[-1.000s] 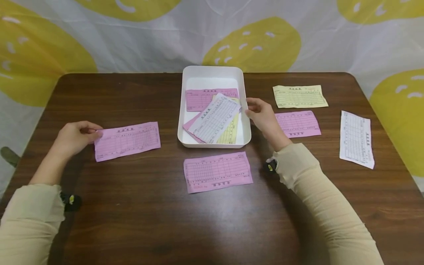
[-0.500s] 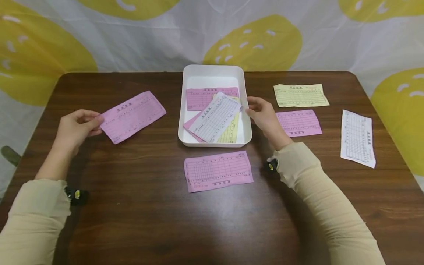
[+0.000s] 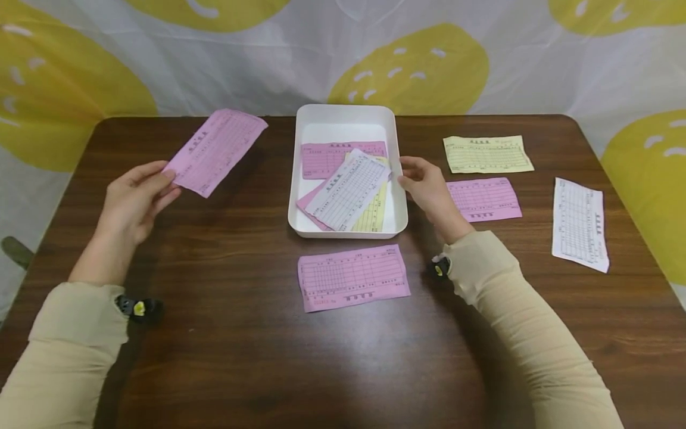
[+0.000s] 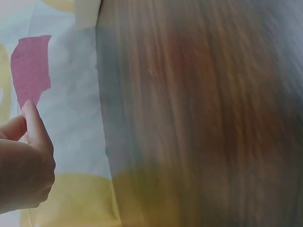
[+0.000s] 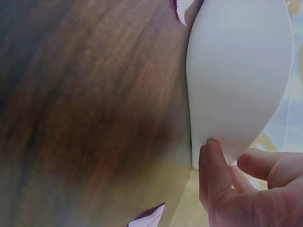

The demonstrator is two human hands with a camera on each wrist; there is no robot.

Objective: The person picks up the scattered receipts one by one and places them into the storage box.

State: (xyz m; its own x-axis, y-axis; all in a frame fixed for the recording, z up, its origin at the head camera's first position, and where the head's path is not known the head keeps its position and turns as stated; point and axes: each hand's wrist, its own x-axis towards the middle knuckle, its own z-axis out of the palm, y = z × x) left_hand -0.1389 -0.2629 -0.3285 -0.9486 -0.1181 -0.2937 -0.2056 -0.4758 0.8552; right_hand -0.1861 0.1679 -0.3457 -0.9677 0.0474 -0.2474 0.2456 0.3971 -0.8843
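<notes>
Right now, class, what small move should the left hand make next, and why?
Probably carry the held pink slip right, over the white tray: the left hand pinches it above the table, the tray stands to the right with other slips inside, and the right hand touches the tray.

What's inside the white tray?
In the white tray: a white slip on top, partly covering a yellow slip, a pink slip farther back and pink paper at front left. Their covered parts, and anything beneath, can't be seen.
</notes>
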